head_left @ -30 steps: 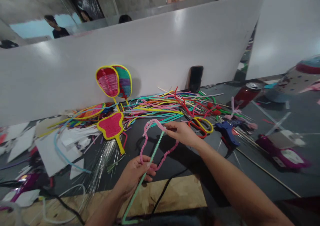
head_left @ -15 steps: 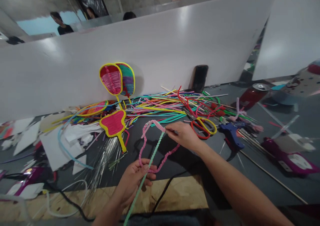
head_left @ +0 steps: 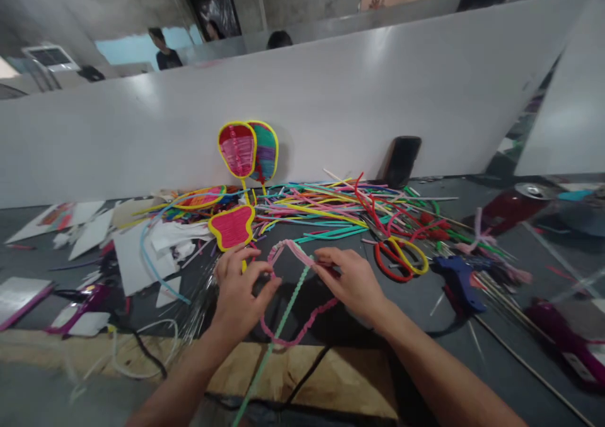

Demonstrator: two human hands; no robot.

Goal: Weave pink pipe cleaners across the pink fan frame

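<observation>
Fuzzy pink loop (head_left: 287, 343), rippled green stem (head_left: 289, 309) — pinched in our right grip (head_left: 352, 282), our left grip (head_left: 241, 288) narrow at the loop, hold unclear

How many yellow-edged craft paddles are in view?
4: a red-pink rounded paddle before the white board; a teal-purple paddle partly behind it; a pink butterfly-shaped paddle beyond the left hand; an orange-pink oval paddle lying left of those. Others may be hidden.
</observation>
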